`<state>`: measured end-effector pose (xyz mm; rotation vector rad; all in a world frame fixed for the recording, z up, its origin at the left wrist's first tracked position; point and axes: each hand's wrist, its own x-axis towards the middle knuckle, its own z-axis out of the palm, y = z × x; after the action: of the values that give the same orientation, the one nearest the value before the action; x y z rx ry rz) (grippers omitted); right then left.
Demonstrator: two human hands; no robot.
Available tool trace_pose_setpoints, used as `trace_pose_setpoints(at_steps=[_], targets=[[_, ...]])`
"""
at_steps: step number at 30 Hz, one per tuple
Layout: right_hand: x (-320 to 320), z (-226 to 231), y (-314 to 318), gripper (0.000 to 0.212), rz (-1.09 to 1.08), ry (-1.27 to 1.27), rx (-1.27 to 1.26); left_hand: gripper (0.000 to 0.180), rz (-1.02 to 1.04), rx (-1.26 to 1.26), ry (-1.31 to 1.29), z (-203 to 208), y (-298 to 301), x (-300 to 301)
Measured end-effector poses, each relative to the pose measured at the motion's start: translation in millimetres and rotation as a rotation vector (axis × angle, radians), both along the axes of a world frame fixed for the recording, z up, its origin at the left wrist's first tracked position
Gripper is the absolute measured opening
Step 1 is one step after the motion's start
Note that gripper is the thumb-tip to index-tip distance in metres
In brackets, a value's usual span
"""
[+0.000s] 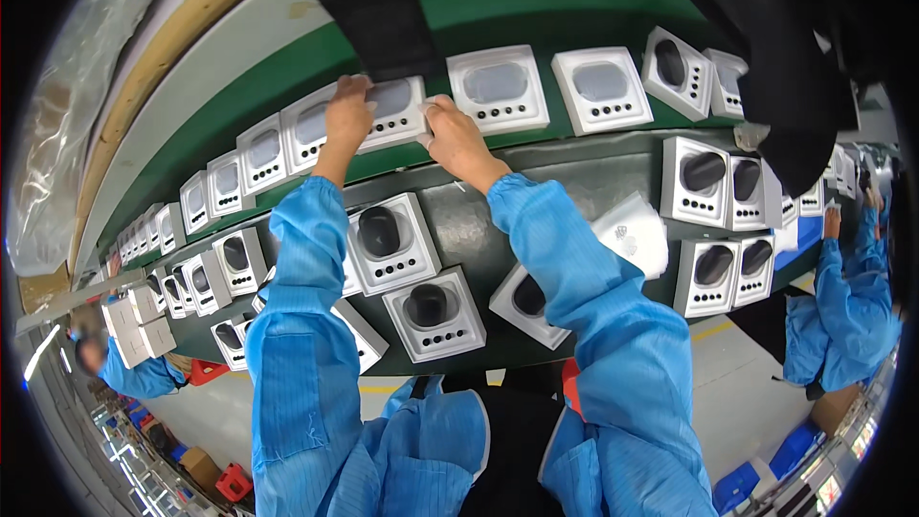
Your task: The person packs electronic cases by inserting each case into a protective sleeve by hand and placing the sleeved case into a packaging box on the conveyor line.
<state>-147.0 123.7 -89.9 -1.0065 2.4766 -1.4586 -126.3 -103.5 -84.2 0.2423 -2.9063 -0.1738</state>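
In the far row, on a green strip, both my hands grip one white box tray [400, 131] by its sides. My left hand [349, 120] closes on its left edge, overlapping the neighbouring tray [308, 134]. My right hand [459, 139] has its fingers bent against the right edge. This tray has a grey, film-like oval in its large recess and a row of small black round pieces below. Right of it stands a similar tray [498, 86]. Closer to me, another tray [392, 244] carries a black rounded device [379, 232].
White bags [634, 235] lie right of my right forearm. More trays [708, 182] stand at the right, and a long row runs left. A black strap [369, 5] hangs over the far row. Co-workers in blue sleeves [842, 302] are at both sides; cartons [139, 325] are at the left.
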Motion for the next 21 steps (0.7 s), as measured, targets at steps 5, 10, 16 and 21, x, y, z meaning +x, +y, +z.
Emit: trace_pose_setpoints(at_steps=[5,10,16,21], targets=[[10,45,96,0.028,-0.023,-0.297,-0.330,0.030,-0.011,-0.097,-0.147,-7,-15,1],[18,60,257,0.020,-0.460,-0.451,-0.371,0.031,-0.149,-0.146,-0.191,19,-12,-2],[34,59,347,0.019,-0.776,-0.552,-0.434,0.016,-0.128,0.871,-0.317,57,293,16],[17,63,350,0.018,-0.615,-0.622,-0.560,0.023,-0.178,0.735,-0.334,-14,408,28]])
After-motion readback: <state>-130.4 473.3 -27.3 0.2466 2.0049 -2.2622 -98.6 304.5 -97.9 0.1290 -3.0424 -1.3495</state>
